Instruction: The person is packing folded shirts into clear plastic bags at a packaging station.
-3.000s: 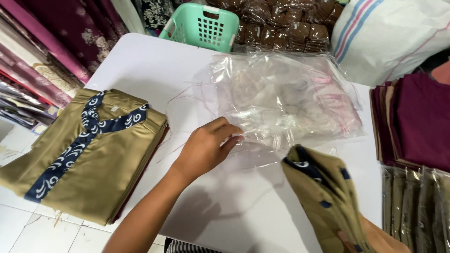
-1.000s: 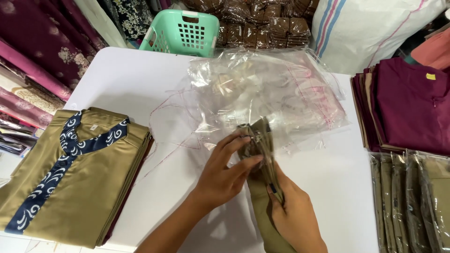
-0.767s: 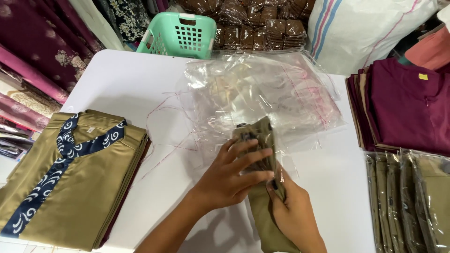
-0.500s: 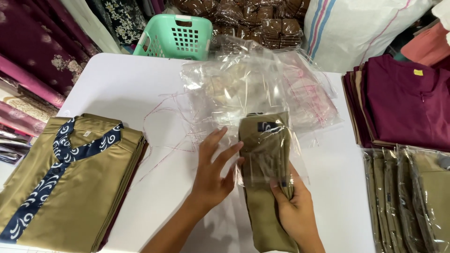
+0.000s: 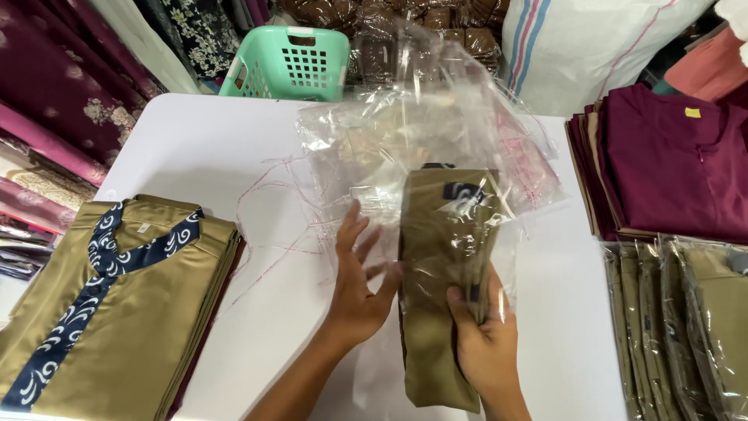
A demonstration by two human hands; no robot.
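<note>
You are holding a folded olive garment [image 5: 436,288] of smooth, faintly sheeny woven cloth, and it is sitting partly inside a clear plastic bag [image 5: 460,210] that is catching glossy, crinkled highlights. More thin, shiny plastic bags [image 5: 405,132] are lying on the bench [image 5: 195,148], whose white top is looking smooth and matt. The basket [image 5: 288,62] is showing moulded mint plastic. The maroon shirts [image 5: 670,164] are looking soft and matt.

A garment shop's packing spot. Fabric bolts [image 5: 54,117] at nine o'clock; folded maroon shirts [image 5: 670,164] and bagged garments [image 5: 686,320] at three.
</note>
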